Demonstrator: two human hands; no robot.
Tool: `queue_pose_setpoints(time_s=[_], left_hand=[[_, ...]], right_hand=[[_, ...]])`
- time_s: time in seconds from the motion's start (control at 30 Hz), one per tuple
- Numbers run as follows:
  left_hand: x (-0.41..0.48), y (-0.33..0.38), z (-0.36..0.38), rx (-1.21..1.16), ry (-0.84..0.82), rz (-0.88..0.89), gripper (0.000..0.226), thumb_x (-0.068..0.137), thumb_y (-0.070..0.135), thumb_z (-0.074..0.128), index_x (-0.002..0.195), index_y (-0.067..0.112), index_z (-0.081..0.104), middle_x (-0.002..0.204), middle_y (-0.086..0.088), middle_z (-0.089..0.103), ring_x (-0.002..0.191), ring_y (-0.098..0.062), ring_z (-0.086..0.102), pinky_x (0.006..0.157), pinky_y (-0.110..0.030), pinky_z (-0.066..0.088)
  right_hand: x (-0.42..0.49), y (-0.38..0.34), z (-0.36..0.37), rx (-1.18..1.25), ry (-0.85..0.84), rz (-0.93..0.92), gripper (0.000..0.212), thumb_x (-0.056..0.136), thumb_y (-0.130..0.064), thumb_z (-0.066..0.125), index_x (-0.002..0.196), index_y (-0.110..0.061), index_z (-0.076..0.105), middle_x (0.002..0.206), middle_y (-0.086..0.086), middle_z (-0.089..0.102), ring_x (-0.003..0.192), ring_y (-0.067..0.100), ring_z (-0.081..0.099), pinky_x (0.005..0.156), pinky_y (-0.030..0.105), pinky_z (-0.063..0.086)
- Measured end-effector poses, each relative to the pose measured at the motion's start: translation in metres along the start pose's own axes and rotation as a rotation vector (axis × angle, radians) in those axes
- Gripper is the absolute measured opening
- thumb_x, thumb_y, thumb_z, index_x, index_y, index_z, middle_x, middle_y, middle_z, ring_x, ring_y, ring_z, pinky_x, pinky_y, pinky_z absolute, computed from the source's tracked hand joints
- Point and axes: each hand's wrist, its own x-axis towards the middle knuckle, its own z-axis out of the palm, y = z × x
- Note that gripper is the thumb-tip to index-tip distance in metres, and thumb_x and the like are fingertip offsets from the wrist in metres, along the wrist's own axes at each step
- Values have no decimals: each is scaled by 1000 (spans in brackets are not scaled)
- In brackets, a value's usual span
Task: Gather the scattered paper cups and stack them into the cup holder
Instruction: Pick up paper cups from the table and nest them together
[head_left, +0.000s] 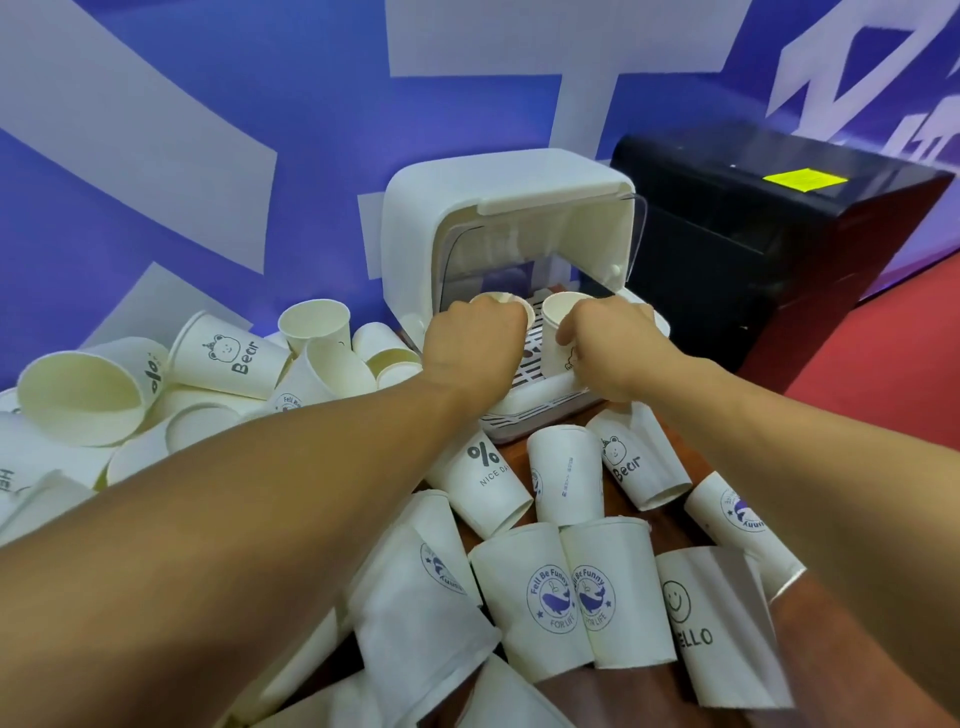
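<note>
Barely started, as far as we can judge. Along the near edge of the tabletop (670, 522) it's a mess of paper cups lying on their sides. Two whale cups (530, 597) lie side by side and touching, with a HELLO cup (711, 623) just right of them and more cups toward the near left corner. A bit further in, a NICE DAY cup (483, 478) and a Bear cup (636, 462) lie just in front of the cup holder (441, 208). At the left edge there's a whole heap of cups (88, 389) piled on itself. We can't see any of it nested yet.

Then our hands, both at the open front of the cup holder, which sits toward the far edge with its lid (550, 202) flipped up. Our left hand (475, 338) has its fingers curled over the rim of the left cup (501, 300), which is mostly hidden behind the knuckles. Our right hand (613, 353) is wrapped round the side of the right cup (563, 322), which is upright, mouth up, over the slatted tray. So that's two cups at the holder, both in hand, not yet let go. We can't tell whether any cups already sit deeper inside, since our hands block it.

Behind that there's a black box (753, 234) to the right of the holder and a blue wall (208, 104). Loads left to gather.
</note>
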Motion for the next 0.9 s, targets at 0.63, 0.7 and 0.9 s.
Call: queue_pose_setpoints(time_s=[0.63, 0.7, 0.9], left_hand=[[-42, 4, -18, -44, -89, -9, 38, 88, 24, 68, 125, 22, 62, 114, -6, 67, 95, -24, 65, 85, -38, 56], [-42, 5, -15, -49, -84, -2, 35, 88, 25, 67, 122, 22, 64, 111, -6, 67, 92, -24, 65, 82, -38, 57], [-41, 7, -9, -68, -58, -15, 30, 91, 30, 65, 121, 25, 65, 109, -4, 68, 89, -22, 65, 79, -37, 58]], right_hand=[[-27, -9, -2, 86, -38, -3, 19, 88, -14, 62, 106, -19, 67, 98, 4, 62, 103, 28, 51, 104, 48, 33], [-27, -9, -1, 82, -31, -8, 15, 89, -13, 59, 101, -19, 66, 94, 4, 62, 97, 25, 50, 104, 47, 31], [-25, -8, 0, 28, 20, -36, 7, 87, -17, 58, 88, -20, 65, 80, 1, 60, 87, 23, 52, 96, 44, 34]])
